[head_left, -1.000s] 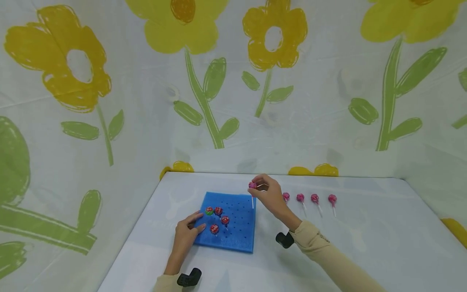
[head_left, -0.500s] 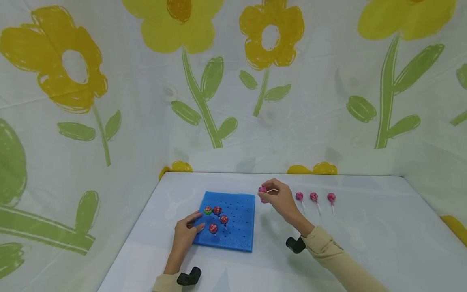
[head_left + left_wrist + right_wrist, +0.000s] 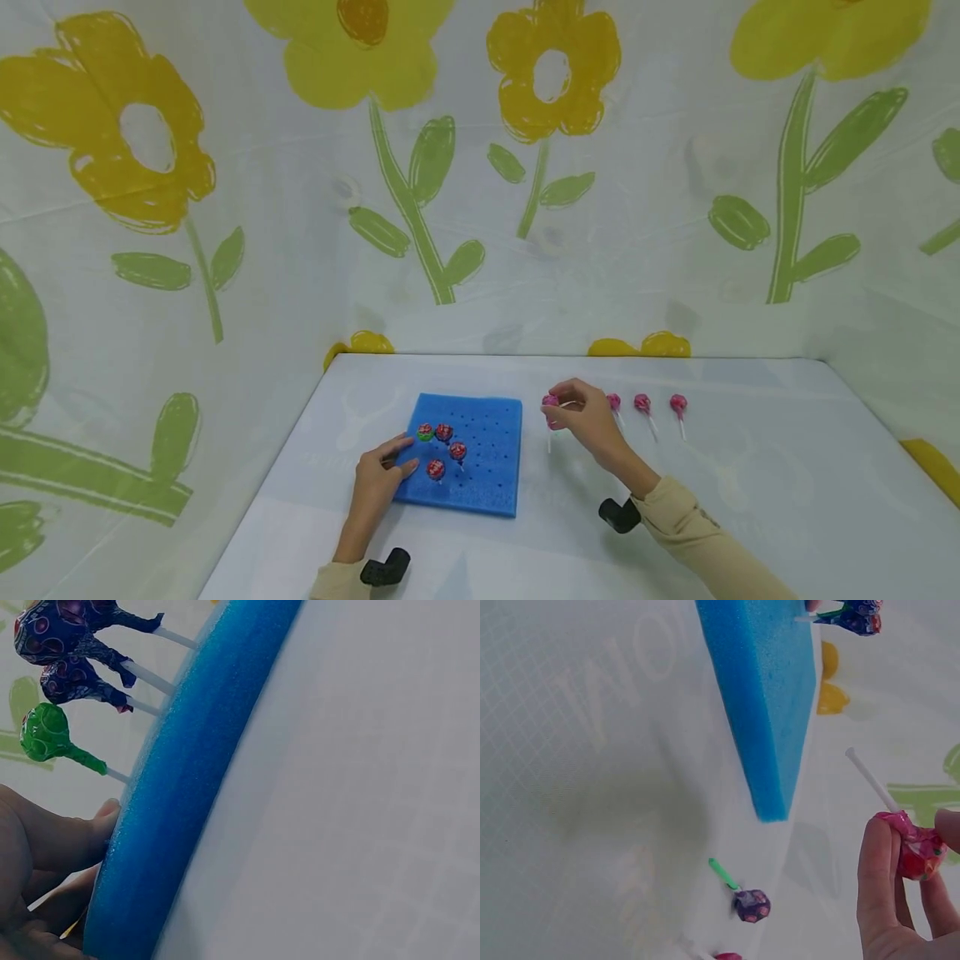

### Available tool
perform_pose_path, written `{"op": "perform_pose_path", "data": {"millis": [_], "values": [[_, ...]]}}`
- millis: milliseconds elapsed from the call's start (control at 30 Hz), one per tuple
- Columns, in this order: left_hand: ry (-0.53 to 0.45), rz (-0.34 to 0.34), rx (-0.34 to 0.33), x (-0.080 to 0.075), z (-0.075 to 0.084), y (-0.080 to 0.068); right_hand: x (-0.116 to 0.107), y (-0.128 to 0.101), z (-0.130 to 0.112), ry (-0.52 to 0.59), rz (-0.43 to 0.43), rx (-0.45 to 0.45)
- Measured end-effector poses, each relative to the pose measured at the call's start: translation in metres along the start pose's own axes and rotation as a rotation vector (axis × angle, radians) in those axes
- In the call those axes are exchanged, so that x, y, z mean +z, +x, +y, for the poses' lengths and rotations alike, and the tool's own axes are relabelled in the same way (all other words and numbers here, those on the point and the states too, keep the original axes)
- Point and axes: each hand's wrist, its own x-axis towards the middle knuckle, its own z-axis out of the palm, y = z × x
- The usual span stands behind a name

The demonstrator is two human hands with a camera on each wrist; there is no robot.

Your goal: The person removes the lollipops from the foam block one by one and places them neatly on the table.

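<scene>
A blue foam board with rows of holes lies on the white table, seen edge-on as the foam board and the foam board in the wrist views. Several lollipops stand in it, one green lollipop among red ones; the green lollipop also shows from the left wrist. My left hand rests on the board's left edge with its thumb pressed on top. My right hand pinches a pink lollipop, stick down, just right of the board. The pink lollipop shows with its white stick free.
Three pink lollipops lie in a row on the table right of my right hand. A purple lollipop with a green stick lies under that hand. Flower-print cloth walls enclose the table at the back and sides.
My right hand has carried the pink lollipop from the board's right edge rightward and down, off the board and nearer the row lying on the table. The left hand has stayed put.
</scene>
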Motion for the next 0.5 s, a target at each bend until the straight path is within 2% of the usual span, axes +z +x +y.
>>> {"op": "perform_pose_path", "data": {"millis": [300,500], "values": [[0.018,0.014,-0.001,0.001,-0.001,0.0,-0.002,-0.006,0.012,0.015,-0.022,0.062],[0.019,0.024,-0.003,0.002,-0.001,-0.001,-0.001,-0.009,0.02,-0.022,-0.006,0.105]]}}
